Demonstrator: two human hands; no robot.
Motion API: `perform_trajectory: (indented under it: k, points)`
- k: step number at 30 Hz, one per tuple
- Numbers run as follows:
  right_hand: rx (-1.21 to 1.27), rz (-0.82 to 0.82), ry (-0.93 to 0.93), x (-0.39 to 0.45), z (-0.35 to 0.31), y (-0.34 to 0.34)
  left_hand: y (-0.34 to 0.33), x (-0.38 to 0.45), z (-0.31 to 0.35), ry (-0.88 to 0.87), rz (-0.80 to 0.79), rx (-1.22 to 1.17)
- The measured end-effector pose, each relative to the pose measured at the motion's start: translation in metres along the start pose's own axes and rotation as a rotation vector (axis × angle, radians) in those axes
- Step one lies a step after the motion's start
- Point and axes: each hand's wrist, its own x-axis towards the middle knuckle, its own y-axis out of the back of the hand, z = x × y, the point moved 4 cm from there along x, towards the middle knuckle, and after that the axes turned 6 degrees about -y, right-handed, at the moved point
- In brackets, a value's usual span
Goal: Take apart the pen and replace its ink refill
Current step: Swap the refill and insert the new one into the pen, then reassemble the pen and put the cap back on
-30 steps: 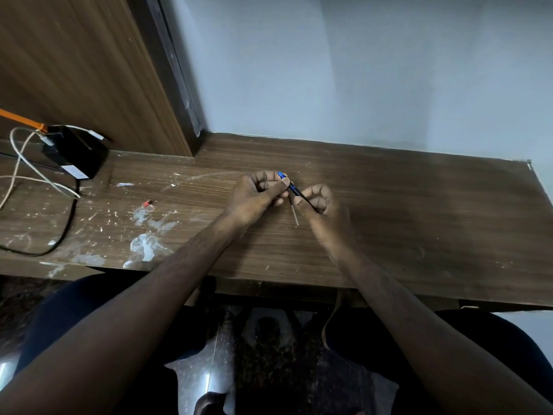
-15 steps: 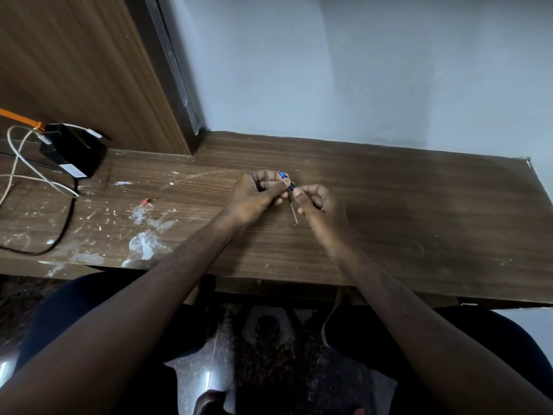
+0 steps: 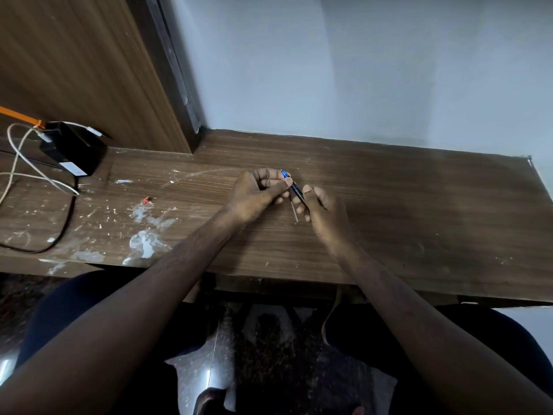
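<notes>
A slim blue and black pen is held over the middle of the wooden desk, slanting from upper left to lower right. My left hand pinches its blue upper end between thumb and fingers. My right hand grips the dark lower part. A thin pale refill lies on the desk just below the pen, between the two hands. The pen's lower end is hidden inside my right fingers.
A black box with white cables and a black cord sits at the desk's far left. A small red piece lies among white paint splashes. A wooden panel and a pale wall stand behind.
My right hand has slid a little down and to the right along the pen, so more of the dark barrel shows between the hands. My left hand holds its place.
</notes>
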Motion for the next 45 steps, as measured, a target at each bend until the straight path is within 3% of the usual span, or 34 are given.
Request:
perform_trajectory:
  k: [18,25,37,45]
  points:
    - [-0.024,0.002,0.048,-0.003,-0.001,-0.002,0.002,0.002,-0.010,0.035,0.123,-0.035]
    - [-0.016,-0.078,0.009,0.000,0.005,-0.005,0.000,-0.001,-0.008,0.020,0.145,-0.098]
    - [-0.028,0.003,0.108,-0.004,-0.003,-0.005,-0.006,-0.001,-0.011,0.010,0.172,-0.226]
    - [0.130,-0.292,-0.015,-0.001,0.002,-0.004,-0.002,-0.003,-0.001,0.000,0.097,-0.240]
